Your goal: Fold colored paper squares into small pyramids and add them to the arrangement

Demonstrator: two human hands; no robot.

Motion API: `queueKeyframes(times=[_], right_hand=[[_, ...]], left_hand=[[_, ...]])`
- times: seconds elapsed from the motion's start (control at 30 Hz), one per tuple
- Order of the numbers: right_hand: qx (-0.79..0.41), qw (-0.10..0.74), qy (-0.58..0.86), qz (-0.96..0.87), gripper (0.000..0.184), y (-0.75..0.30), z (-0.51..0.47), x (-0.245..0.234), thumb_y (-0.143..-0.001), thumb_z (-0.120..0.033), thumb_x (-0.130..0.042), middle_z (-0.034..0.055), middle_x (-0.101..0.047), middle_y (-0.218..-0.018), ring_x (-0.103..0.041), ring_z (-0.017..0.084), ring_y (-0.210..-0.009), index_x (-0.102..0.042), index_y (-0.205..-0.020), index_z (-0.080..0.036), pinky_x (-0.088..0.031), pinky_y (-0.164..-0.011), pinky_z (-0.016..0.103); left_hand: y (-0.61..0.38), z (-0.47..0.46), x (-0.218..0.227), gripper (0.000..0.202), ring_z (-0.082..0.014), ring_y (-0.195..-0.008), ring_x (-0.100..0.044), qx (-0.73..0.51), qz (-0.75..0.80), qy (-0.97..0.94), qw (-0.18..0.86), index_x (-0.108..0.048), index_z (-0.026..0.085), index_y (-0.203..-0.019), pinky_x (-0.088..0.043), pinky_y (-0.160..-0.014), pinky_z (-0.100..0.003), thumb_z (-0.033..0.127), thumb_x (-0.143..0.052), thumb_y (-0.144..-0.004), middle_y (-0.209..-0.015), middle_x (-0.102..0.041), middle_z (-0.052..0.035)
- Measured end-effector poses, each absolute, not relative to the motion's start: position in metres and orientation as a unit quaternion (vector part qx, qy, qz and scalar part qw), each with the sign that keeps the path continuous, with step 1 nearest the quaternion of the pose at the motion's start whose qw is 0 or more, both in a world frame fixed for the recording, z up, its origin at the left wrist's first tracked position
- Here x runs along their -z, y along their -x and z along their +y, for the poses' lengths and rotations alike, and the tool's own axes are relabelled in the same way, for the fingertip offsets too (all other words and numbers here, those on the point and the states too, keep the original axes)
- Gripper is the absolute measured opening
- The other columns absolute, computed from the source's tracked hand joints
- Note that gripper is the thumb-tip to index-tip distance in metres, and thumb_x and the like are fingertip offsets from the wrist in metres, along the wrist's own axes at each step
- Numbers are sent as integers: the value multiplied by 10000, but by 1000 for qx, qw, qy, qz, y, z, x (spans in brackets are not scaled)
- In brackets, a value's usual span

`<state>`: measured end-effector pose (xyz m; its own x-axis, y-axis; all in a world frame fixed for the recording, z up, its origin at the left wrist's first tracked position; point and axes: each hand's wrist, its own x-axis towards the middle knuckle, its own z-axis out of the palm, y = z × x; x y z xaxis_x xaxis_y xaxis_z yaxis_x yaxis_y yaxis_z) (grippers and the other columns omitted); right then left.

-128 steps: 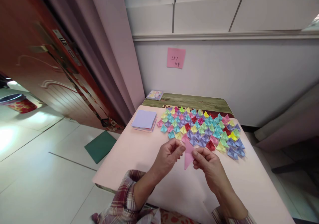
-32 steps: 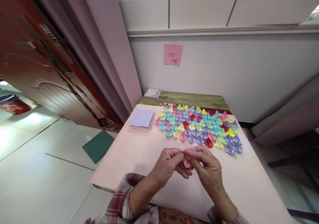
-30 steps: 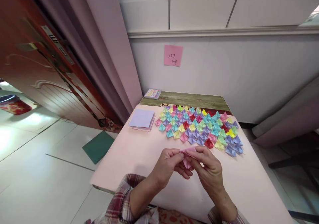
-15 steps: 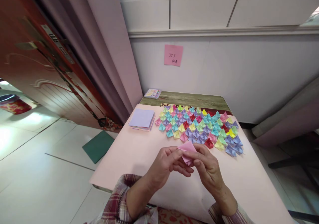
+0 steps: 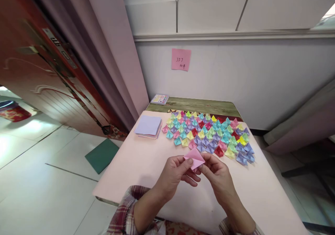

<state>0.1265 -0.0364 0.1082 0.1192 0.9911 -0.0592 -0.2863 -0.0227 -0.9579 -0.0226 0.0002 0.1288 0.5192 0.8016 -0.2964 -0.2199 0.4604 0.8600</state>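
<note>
A folded piece of pink origami paper (image 5: 195, 155) is held up over the near part of the table, its diamond face turned toward me. My left hand (image 5: 178, 174) pinches its left side, thumb on the front and fingers behind and below. At the lower right edge, my right hand (image 5: 216, 172) grips the same paper between thumb and fingers. Just beyond my hands lie many small folded paper pieces (image 5: 210, 134) in rows, in blue, purple, green, yellow, pink and red.
A stack of square paper sheets (image 5: 148, 125) lies at the table's left, lilac on top. Behind it is a packet (image 5: 160, 99) on the wooden surface. A pink note (image 5: 181, 59) is on the wall. On the floor at left lies a green sheet (image 5: 102, 155).
My right thumb has moved from across the pink paper to its lower right edge. More of the paper's diamond face now shows. My left hand keeps its pinch.
</note>
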Motion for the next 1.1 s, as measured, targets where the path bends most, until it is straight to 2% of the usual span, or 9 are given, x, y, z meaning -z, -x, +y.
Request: queueKeyframes(times=[0.37,0.53,0.63,0.7,0.93,1.1], right_hand=[[-496,620,523,-310,198,-118,-41,-102,-707,-325,-773,9,-681,-667,-635,160,-600,-699,-821,-182,-522,-570,265],[-414,622,572,-338,217,-111,-44,-94,-745,-346,-738,27,-688,-733,-612,157,-630,-694,-871,-175,-504,-593,262],[-445,614,537,-370,277,-113,-46,-94,-784,-372,-697,54,-703,-869,-627,178,-736,-695,-985,-181,-517,-661,278],[-485,610,511,-363,317,-117,-46,-96,-801,-409,-678,61,-703,-882,-635,194,-765,-691,-1021,-182,-527,-690,299],[-518,587,526,-332,288,-122,-44,-99,-719,-439,-781,16,-656,-647,-588,153,-597,-689,-755,-168,-481,-559,258],[-497,575,535,-369,309,-122,-46,-96,-750,-475,-745,3,-627,-608,-551,141,-566,-680,-729,-173,-449,-535,250]], left_hand=[[19,-2,-129,417,-169,-608,-676,-321,373,-422,761,-701,76,-940,-569,-552,-263,458,-715,-774,-769,-688,-94],[20,-2,-126,389,-156,-556,-654,-327,377,-414,761,-696,84,-919,-562,-532,-269,412,-770,-724,-707,-685,-70],[21,-2,-125,367,-139,-521,-633,-329,373,-412,764,-686,85,-877,-547,-508,-254,404,-776,-721,-677,-680,-63],[22,-2,-126,352,-134,-529,-631,-334,373,-419,757,-685,84,-868,-545,-513,-248,397,-770,-731,-688,-683,-66],[20,-3,-120,365,-128,-551,-639,-330,369,-452,742,-672,91,-898,-553,-546,-245,408,-766,-742,-697,-673,-51],[22,-2,-116,414,-148,-538,-656,-292,357,-460,758,-661,92,-884,-564,-541,-263,460,-764,-724,-693,-675,-59]])
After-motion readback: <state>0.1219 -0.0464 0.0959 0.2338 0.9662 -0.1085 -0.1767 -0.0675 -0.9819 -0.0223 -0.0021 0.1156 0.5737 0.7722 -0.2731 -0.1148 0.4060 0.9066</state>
